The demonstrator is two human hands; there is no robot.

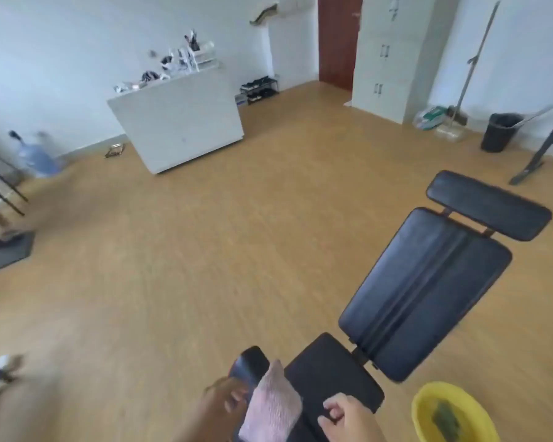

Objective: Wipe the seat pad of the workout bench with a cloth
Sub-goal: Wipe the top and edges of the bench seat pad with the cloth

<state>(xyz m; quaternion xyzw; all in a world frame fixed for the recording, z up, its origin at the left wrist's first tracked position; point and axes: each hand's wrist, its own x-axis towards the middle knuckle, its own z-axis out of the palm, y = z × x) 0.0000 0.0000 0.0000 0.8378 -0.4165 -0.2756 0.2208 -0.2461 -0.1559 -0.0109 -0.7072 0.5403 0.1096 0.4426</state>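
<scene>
A black workout bench stands at the lower right, with its small seat pad nearest me, a long back pad beyond it and a head pad at the far end. A pink cloth hangs at the seat pad's left side, next to a black roller pad. My left hand is at the cloth's left edge with fingers curled on it. My right hand hovers over the near end of the seat pad, fingers loosely curled, holding nothing. The picture is blurred.
A yellow basin with water and a dark green cloth sits on the floor right of the bench. Wooden floor spreads out to the left. Farther off are a white counter, a black bin and white cabinets.
</scene>
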